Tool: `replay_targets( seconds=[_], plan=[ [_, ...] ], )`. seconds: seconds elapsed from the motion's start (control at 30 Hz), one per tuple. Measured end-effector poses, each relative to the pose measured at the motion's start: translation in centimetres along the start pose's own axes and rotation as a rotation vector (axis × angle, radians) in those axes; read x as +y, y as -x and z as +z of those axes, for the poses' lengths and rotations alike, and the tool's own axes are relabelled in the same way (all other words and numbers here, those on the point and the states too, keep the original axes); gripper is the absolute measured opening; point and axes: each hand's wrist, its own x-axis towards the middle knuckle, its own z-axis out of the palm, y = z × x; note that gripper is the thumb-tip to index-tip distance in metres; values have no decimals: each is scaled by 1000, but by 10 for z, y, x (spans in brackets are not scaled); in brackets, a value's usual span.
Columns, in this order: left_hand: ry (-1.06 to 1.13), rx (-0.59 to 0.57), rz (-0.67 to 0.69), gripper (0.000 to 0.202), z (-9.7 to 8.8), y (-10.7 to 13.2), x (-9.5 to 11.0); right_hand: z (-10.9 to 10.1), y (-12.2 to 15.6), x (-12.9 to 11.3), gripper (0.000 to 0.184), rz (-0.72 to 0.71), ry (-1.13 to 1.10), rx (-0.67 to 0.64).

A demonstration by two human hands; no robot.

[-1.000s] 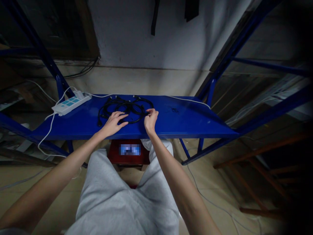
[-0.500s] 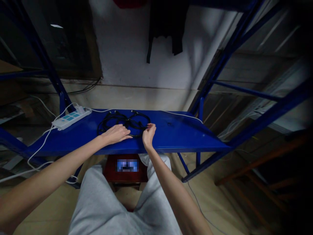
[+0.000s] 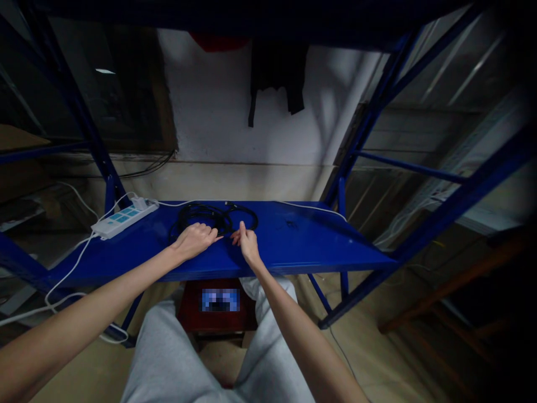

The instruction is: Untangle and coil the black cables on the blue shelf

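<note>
Black cables (image 3: 205,212) in overlapping loops, flat on the blue shelf (image 3: 302,240): main coil just beyond the left hand (image 3: 197,240), smaller loop just beyond the right hand (image 3: 246,242), a short dark stretch of strand in the gap between. On the left, knuckles up, fingers bent over the near side of the coil; cannot tell from here, pinching a strand or merely pressing on it. On the right, thumb raised, fingers curled inward toward the left hand; likewise too small and dim to tell of any grip.

Looks like sorting or separating strands at the point between both hands. Seems to call for a sure hold on a single strand, with steadying of the rest from the opposite side. Chief hindrance, probably: strands crossing one another, dark on dark, partly hidden beneath the left hand.

Farther out, left of and beyond the left hand, a white power strip (image 3: 123,220) with a plug in place. Behind both hands, along the far edge, a white cord (image 3: 302,206), near a cable connector and perhaps easy to snag. Below and nearer than both hands, a dark red stool (image 3: 216,322). Well beyond the right hand, hanging black cloth (image 3: 277,73).
</note>
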Motion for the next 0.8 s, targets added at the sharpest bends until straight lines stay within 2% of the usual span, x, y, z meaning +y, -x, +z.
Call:
replay_targets(
  seconds=[0.07, 0.17, 0.43, 0.6, 0.8],
  plan=[
    [-107, -21, -21, 39, 6, -2, 9, 0, 1, -5, 70, 91, -97, -73],
    [-168, -73, -19, 33, 12, -7, 23, 0, 1, -9, 67, 114, -173, -154],
    [-135, -265, -73, 20, 12, -13, 61, 3, -4, 5, 57, 149, -114, -83],
    [-112, -333, -130, 20, 5, -16, 70, 6, -14, 8, 56, 205, -138, -130],
    [-37, -314, -151, 18, 6, -23, 72, 4, -25, -6, 52, 429, -296, -128]
  ],
)
